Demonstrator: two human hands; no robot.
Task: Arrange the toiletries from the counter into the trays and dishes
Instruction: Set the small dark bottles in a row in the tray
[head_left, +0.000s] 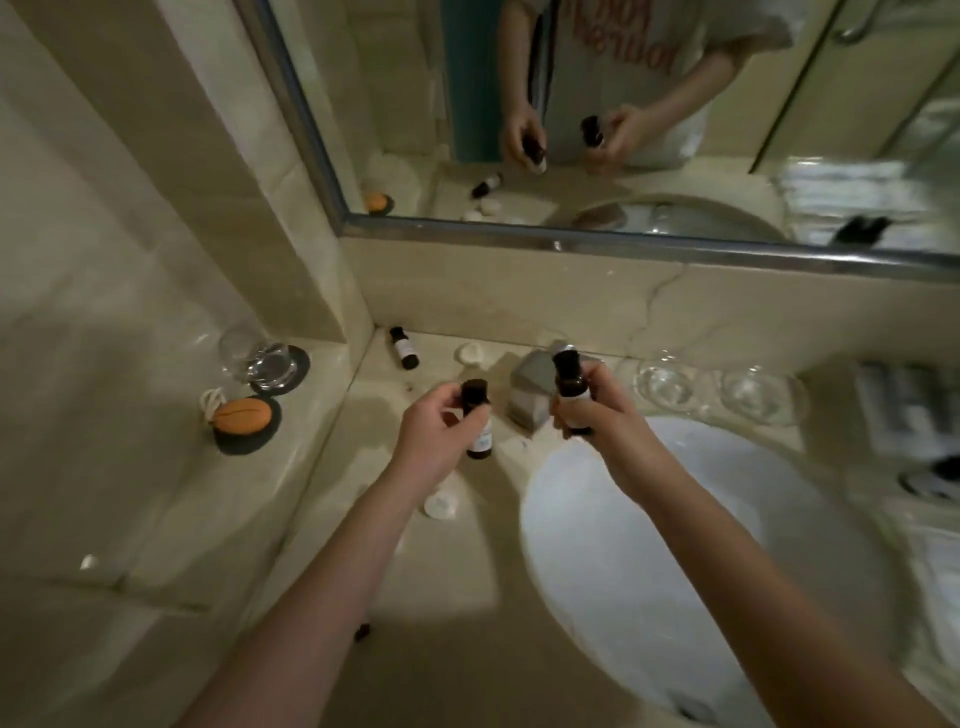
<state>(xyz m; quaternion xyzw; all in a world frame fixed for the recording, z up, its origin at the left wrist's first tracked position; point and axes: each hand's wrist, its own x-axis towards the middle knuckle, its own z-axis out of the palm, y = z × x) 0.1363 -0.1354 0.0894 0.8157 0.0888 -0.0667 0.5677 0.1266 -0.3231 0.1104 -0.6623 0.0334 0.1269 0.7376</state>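
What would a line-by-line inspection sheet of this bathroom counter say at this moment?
Surface: beige marble counter around a white oval sink.
Job's things: left dark brown labelled bottle and right dark brown labelled bottle, both held; third dark brown labelled bottle lying by the back corner; two clear glass dishes behind the sink.
Clutter: small white round items, too blurred to name.
Hands: left hand and right hand each grip one bottle.
Cables: nothing seen.
Surroundings: orange oval soap on a dark round dish; clear glass tumbler; silver faucet; metal-framed mirror.
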